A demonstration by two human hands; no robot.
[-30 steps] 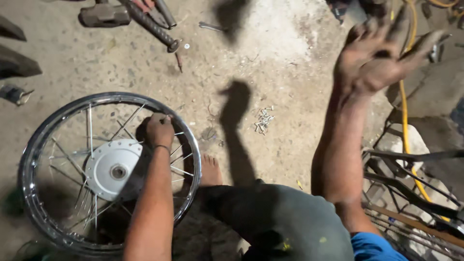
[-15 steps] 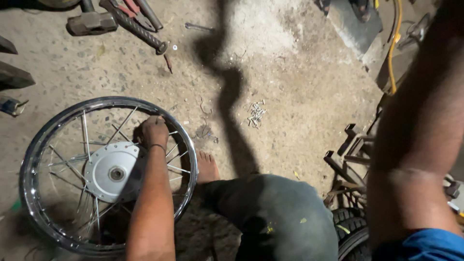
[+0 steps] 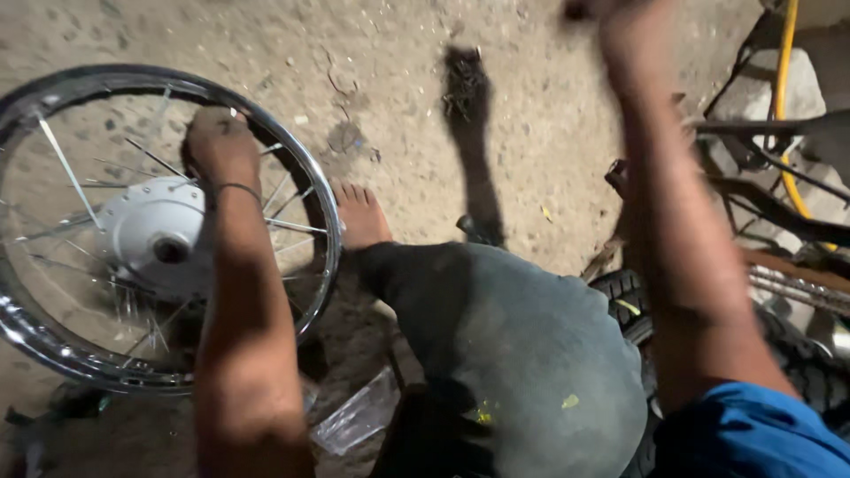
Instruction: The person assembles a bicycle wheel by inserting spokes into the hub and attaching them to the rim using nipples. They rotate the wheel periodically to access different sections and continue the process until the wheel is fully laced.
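A chrome-rimmed spoked wheel with a pale hub lies flat on the dirt floor at the left. My left hand rests inside the rim at its upper side, fingers curled down among the spokes. My right arm is raised up the right half of the view. My right hand is blurred and cut off by the top edge, so its fingers cannot be made out. My bare foot touches the wheel's right edge, with my bent knee in grey trousers behind it.
A black tyre and a dark metal frame crowd the right side, with a yellow hose behind them. A clear plastic wrapper lies below the wheel. A small dark heap sits on the floor ahead.
My right arm has swung from the far right, hand spread, to straight up with the hand leaving the top edge. The view has closed in; the tools at the top are gone. My left hand stayed.
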